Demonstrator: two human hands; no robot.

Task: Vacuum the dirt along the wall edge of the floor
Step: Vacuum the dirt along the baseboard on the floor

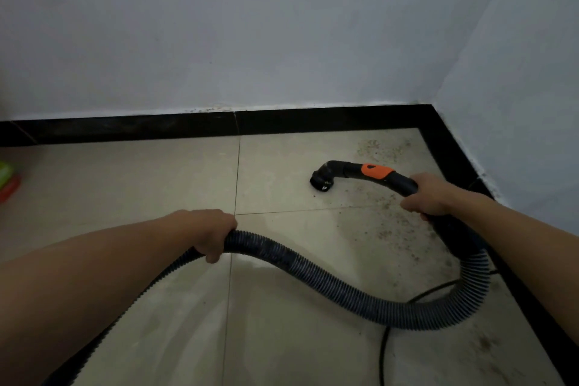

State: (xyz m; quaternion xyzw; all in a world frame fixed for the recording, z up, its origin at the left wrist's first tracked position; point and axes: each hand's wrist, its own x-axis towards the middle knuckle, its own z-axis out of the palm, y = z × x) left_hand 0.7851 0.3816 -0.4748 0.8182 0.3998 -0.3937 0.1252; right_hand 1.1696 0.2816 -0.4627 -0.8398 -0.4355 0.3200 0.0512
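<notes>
My right hand grips the black vacuum handle just behind its orange collar. The black nozzle at the handle's front end points down onto the beige floor tile. My left hand holds the dark ribbed hose, which loops across the floor and back up to the handle. Brown dirt specks are scattered on the tiles along the right wall, and another patch of dirt lies in the corner beyond the nozzle.
A black skirting runs along the far wall and down the right wall, meeting in a corner at upper right. A thin black cable lies on the floor under the hose loop. A green and red object sits at the left edge.
</notes>
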